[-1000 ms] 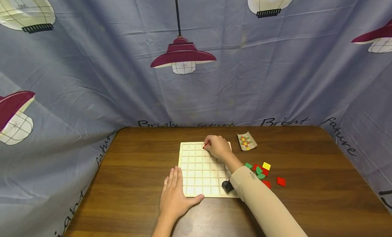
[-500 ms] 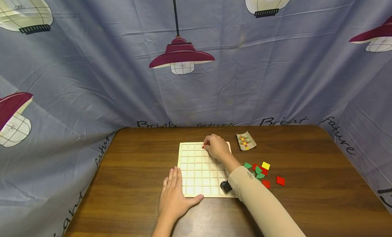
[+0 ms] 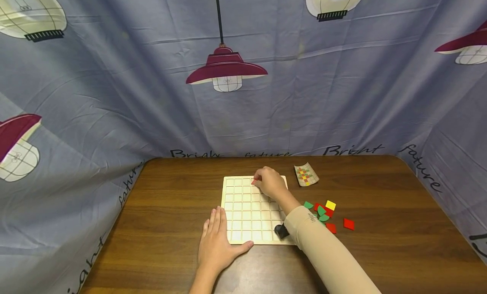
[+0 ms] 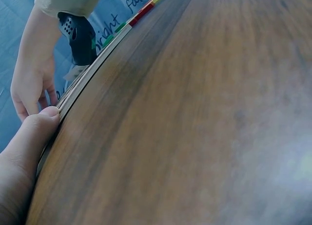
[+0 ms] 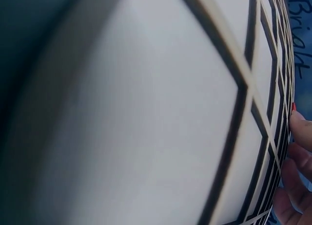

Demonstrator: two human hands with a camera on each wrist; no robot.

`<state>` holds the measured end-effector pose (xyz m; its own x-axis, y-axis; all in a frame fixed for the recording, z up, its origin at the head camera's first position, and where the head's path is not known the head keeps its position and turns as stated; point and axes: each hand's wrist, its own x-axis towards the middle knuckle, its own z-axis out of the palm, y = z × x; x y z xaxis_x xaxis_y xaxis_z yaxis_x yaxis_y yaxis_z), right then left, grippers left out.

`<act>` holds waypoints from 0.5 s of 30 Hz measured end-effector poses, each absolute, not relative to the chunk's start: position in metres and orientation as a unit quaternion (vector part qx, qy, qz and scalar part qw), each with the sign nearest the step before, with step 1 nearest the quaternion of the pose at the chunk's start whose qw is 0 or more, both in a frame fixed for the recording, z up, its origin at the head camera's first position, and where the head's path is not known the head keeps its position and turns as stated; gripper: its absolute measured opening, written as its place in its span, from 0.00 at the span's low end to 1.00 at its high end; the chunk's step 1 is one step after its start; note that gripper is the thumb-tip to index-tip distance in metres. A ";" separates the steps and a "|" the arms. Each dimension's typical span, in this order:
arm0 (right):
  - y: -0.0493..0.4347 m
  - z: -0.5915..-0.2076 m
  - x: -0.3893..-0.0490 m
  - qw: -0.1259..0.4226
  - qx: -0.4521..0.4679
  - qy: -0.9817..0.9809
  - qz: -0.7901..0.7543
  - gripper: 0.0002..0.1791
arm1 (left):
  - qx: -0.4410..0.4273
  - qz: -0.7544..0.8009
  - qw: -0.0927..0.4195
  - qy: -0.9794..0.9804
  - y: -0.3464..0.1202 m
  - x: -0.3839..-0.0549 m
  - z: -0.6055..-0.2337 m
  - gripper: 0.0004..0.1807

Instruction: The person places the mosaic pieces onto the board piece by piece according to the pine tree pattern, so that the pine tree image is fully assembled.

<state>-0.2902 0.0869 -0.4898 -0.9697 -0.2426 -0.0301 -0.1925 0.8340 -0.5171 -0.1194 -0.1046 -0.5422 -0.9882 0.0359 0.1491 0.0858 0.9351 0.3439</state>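
Observation:
A pale grid board (image 3: 243, 209) of square cells lies on the wooden table. My left hand (image 3: 217, 243) rests at its near left corner, straight fingers along the left side and thumb by the front edge. At the far row of cells, my right hand (image 3: 271, 183) pinches a small red tile (image 3: 253, 182) between thumb and fingers. Most of that tile is hidden by the fingertips. Only a red tip (image 5: 293, 106) of it shows in the right wrist view. The left thumb (image 4: 31, 137) touches the board's edge in the left wrist view.
Right of the board lie green tiles (image 3: 321, 210), red tiles (image 3: 348, 224) and a yellow tile (image 3: 330, 205), some overlapping. A small pattern card (image 3: 306, 175) with curled edges sits at the back right. Behind the table hangs a grey-blue curtain (image 3: 236, 121) printed with lamps.
Both hands stay almost in place. The red tile at the right fingertips looks paler now, and the view has shifted slightly.

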 end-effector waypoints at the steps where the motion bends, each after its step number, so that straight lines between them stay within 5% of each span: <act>1: 0.087 -0.490 -0.290 0.048 -0.112 0.956 -0.266 0.06 | -0.031 -0.177 0.071 -0.981 -0.104 -0.119 -0.542 0.74; 15: 0.087 -0.494 -0.292 0.042 -0.122 0.954 -0.272 0.06 | -0.031 -0.174 0.078 -0.981 -0.105 -0.120 -0.544 0.74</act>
<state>-0.2922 0.0874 -0.4936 -0.9667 -0.2554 -0.0146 -0.2093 0.8224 -0.5290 -0.1196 -0.1046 -0.5443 -0.9858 0.0344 0.1643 0.0889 0.9372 0.3372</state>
